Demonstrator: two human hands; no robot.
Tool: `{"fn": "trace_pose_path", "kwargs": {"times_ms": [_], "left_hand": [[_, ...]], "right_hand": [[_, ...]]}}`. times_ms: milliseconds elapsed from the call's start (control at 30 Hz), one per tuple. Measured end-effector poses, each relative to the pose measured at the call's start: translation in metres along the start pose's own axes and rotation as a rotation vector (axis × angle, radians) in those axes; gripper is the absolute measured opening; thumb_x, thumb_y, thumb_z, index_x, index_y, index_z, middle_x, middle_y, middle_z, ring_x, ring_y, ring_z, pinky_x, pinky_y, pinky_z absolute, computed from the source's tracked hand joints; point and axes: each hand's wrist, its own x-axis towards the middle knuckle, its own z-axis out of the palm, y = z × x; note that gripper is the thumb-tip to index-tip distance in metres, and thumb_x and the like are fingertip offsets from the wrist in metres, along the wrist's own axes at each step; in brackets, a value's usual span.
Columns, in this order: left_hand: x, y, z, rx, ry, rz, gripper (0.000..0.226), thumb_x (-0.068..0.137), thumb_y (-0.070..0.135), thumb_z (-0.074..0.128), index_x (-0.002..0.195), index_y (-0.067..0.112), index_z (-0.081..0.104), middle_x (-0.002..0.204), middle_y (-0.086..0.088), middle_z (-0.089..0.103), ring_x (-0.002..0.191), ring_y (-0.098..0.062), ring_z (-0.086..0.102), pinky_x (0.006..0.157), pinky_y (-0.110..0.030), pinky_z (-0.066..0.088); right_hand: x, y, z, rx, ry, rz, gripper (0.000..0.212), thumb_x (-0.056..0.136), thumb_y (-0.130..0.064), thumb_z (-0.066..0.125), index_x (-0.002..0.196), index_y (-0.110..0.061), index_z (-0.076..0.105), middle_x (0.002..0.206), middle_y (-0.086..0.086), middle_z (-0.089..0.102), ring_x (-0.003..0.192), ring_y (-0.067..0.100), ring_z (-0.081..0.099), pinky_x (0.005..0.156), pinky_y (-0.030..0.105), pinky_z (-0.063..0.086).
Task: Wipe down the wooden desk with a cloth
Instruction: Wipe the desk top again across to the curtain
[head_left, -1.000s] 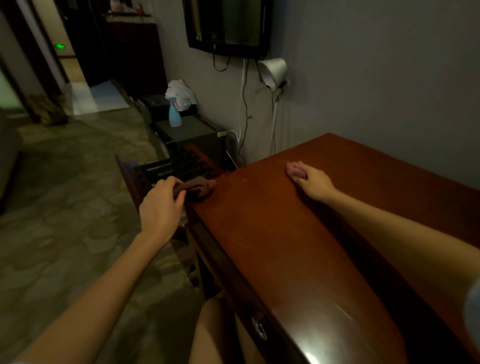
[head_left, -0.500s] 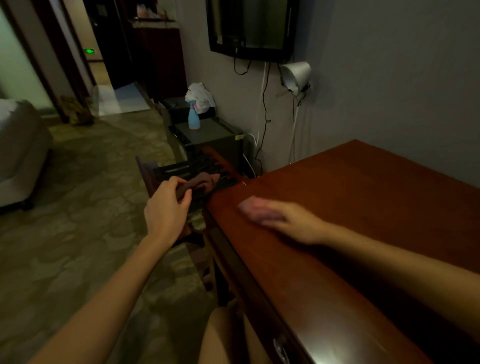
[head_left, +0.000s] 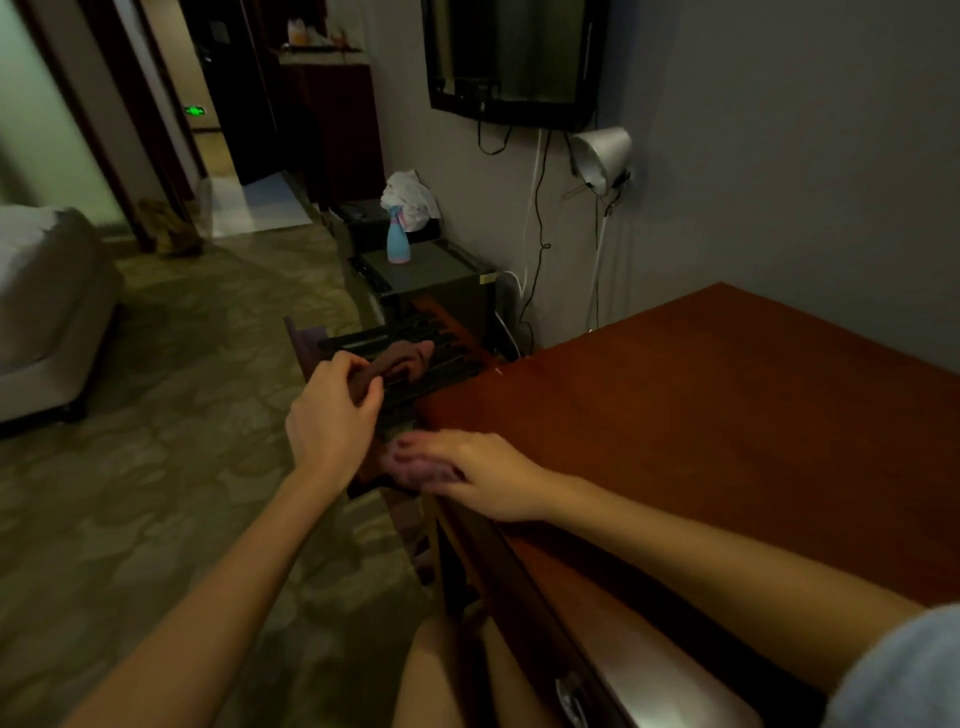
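- Left hand (head_left: 332, 410) is clenched round one end of a brown cloth (head_left: 402, 358), held in the air past the tabletop's (head_left: 701, 415) left edge, over a dark slatted rack (head_left: 441, 371).
- Right hand (head_left: 483, 473) lies with fingers stretched over a pink cloth (head_left: 415, 470) at the tabletop's near left corner; the cloth hangs partly off the edge.
- Blur hides whether the right hand grips the cloth or only presses on it.
- A blue spray bottle (head_left: 398, 243) stands on a dark cabinet beyond the rack.
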Motion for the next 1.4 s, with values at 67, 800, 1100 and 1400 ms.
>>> {"fn": "trace_pose_path", "kwargs": {"times_ms": [67,800,1100,1400], "left_hand": [[-0.002,0.007,0.007,-0.010,-0.019,0.037,0.022,0.090,0.033,0.058,0.109,0.021,0.059,0.105,-0.003,0.061,0.089,-0.027,0.063,0.067,-0.035,0.048],[-0.017,0.055,0.060,0.116,-0.235,0.199,0.033,0.090,0.027,0.060,0.123,0.019,0.058,0.120,-0.008,0.055,0.115,-0.029,0.050,0.108,-0.053,0.029],[-0.045,0.052,0.024,-0.207,-0.552,0.565,0.048,0.091,0.049,0.048,0.135,0.029,0.048,0.132,0.010,0.052,0.122,-0.007,0.048,0.099,-0.027,0.040],[-0.059,0.063,0.027,-0.045,-0.342,0.565,0.049,0.084,0.039,0.065,0.126,0.023,0.048,0.120,0.004,0.057,0.106,-0.013,0.057,0.078,-0.023,0.046]], "right_hand": [[-0.032,0.001,-0.012,0.102,-0.060,-0.042,0.046,0.096,-0.023,0.051,0.141,-0.024,0.043,0.150,-0.005,0.036,0.138,0.005,0.031,0.113,0.022,0.022],[-0.082,0.010,-0.029,-0.104,0.170,0.246,0.045,0.091,-0.035,0.058,0.135,-0.034,0.047,0.128,0.002,0.040,0.115,0.015,0.036,0.097,0.025,0.032],[-0.083,0.036,-0.071,0.259,0.177,0.503,0.064,0.081,-0.035,0.071,0.136,-0.019,0.042,0.135,0.003,0.045,0.120,0.014,0.046,0.093,0.023,0.043],[-0.051,0.067,-0.087,0.748,0.272,0.650,0.046,0.081,-0.021,0.071,0.123,-0.019,0.054,0.122,0.001,0.056,0.112,0.016,0.054,0.094,0.033,0.049]]}}
